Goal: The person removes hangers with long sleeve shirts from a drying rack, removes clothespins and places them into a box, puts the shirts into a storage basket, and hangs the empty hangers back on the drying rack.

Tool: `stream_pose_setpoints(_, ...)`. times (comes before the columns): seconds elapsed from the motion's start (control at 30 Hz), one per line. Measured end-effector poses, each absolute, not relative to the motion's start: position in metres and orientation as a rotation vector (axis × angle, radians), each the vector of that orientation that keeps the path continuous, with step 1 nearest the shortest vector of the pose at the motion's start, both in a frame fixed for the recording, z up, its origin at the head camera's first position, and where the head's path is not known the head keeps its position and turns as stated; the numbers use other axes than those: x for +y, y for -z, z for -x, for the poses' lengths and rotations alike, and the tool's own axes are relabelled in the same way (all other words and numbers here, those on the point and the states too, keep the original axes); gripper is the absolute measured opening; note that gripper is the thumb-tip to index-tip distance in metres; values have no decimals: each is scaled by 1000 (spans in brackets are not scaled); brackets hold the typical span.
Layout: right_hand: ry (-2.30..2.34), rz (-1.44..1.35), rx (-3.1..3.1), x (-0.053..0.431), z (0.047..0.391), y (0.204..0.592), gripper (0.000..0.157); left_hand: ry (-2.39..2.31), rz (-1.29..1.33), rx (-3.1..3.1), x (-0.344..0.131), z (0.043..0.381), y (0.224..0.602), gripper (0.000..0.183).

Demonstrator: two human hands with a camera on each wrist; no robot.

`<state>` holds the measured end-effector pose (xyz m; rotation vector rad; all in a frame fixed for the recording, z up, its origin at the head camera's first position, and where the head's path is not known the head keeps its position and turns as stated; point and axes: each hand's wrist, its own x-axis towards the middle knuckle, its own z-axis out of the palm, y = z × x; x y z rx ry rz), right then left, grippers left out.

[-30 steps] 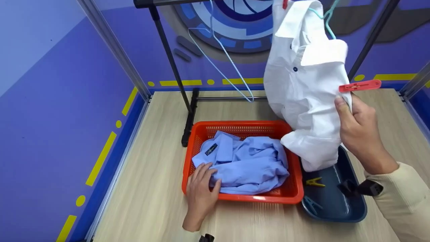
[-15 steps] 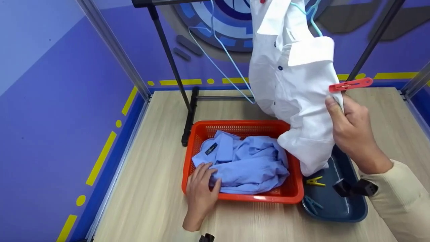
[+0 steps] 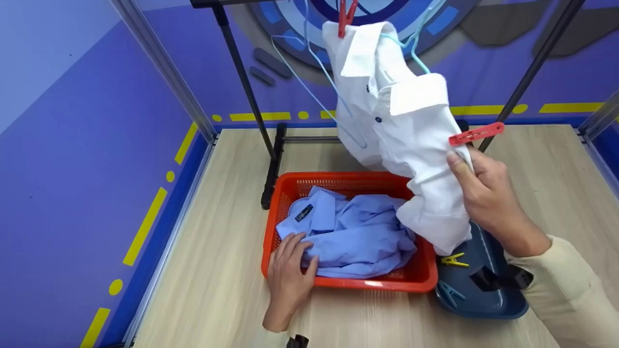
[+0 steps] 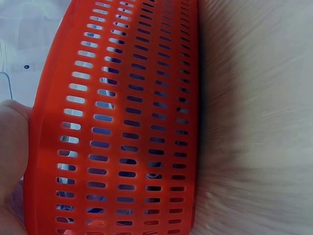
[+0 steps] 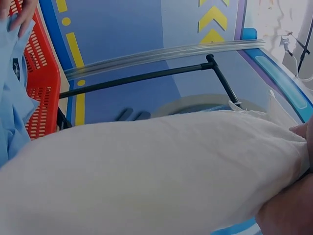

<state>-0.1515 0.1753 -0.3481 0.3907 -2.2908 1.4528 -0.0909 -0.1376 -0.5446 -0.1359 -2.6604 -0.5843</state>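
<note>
My right hand (image 3: 488, 193) pinches the shoulder edge of a white shirt (image 3: 411, 154) between thumb and fingers. Just above the thumb, a red clothespin (image 3: 476, 134) clips that edge. A second red clothespin (image 3: 346, 19) clips the opposite shoulder, and a mint-green hanger (image 3: 416, 38) comes out of the collar. The shirt's lower part overhangs the right side of a red basket (image 3: 348, 177). Relaxed fingers of my left hand (image 3: 290, 278) lie over the basket's near left rim, touching a folded blue shirt (image 3: 358, 241) inside. In the right wrist view, white cloth (image 5: 146, 171) fills the foreground.
A black clothes rack (image 3: 242, 82) stands behind the basket, with a light blue hanger (image 3: 324, 72) on it. Right of the basket is a dark blue tub (image 3: 512, 307) holding a yellow clothespin (image 3: 453, 260) and a blue clothespin (image 3: 450, 294). A purple wall (image 3: 87, 193) borders the left.
My right hand has carried the white shirt to the left and slightly down, bringing the far red clothespin fully into view. The left hand has stayed on the basket.
</note>
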Motion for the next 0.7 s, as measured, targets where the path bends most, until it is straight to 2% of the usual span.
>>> stream_pose_setpoints(0.43,-1518,-548,-2362,163,131,353,19,618,149,-2629,-137,91,545,26)
stream_pose_setpoints(0.7,-1555,-690,-2360,161,124,349,28,622,169,-2605,-138,92,546,25)
